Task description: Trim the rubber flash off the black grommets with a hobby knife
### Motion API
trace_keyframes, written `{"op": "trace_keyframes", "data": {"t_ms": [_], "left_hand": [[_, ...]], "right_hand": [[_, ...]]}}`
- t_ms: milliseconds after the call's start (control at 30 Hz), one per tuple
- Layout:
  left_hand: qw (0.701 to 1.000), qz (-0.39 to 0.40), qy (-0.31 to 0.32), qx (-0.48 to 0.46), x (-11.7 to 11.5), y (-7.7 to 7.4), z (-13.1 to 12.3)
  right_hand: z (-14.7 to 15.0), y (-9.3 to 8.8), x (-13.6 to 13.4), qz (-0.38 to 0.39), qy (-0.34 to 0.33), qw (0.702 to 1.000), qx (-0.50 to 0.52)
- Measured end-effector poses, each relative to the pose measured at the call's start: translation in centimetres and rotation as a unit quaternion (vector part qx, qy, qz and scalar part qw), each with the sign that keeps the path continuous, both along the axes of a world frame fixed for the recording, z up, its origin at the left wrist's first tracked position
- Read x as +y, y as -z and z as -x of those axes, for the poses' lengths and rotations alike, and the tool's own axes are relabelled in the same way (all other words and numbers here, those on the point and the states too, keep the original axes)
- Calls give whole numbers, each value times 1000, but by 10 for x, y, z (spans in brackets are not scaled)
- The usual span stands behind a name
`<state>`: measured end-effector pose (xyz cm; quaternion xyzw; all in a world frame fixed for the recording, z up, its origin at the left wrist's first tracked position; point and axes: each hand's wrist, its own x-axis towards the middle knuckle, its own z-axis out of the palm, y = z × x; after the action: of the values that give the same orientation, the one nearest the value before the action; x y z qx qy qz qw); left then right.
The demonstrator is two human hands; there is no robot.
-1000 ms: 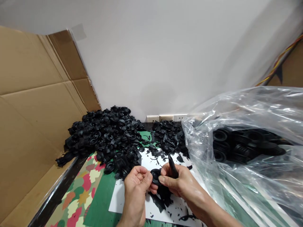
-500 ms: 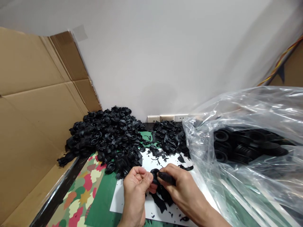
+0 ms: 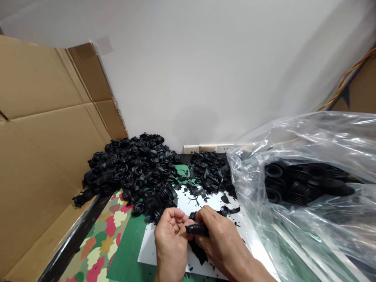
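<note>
My left hand [image 3: 172,239] is closed, thumb and fingers pinched at a black ribbed rubber part [image 3: 192,216] that shows only in small part between the hands. My right hand [image 3: 219,235] is wrapped round a dark, stick-like tool handle [image 3: 196,230], whose blunt end points left across the left thumb. The tool's working end is hidden, so its kind cannot be told. Beneath the hands, black rubber scraps [image 3: 199,252] lie on a white board [image 3: 148,248].
A big heap of black ribbed rubber pieces [image 3: 138,164] stands at the left, beside a cardboard sheet [image 3: 53,129]. Torn black scraps [image 3: 213,172] are piled behind the board. At the right, a clear plastic bag [image 3: 252,188] holds black rubber bellows [image 3: 302,182]. Wall sockets [image 3: 225,149] sit behind.
My right hand has turned, swinging the handle's free end round to the left, over my left thumb. The rubber part is now more covered. My left hand has barely moved.
</note>
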<state>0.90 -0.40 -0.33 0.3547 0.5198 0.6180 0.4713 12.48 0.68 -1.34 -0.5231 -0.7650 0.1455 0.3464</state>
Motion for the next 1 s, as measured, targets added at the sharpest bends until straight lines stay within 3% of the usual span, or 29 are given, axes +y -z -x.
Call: {"op": "trace_keyframes", "data": {"t_ms": [133,367,600,900,1000], "left_hand": [[1000,-6,10,-10,2,0,2],[999,22,21,-38,4,0,7],[998,36,4,-43,3,-3,11],[997,49,9,-61,-3,-14,11],[997,51,16,-55,-5,-15,11]], "right_hand": [[0,-1,2,20,23,989,144],[-22,-13,10,124,122,931,321],[-22,-5,7,230,33,891,391],[-16,-12,1,193,-22,919,342],[-14,-13,-1,211,-38,911,353]]}}
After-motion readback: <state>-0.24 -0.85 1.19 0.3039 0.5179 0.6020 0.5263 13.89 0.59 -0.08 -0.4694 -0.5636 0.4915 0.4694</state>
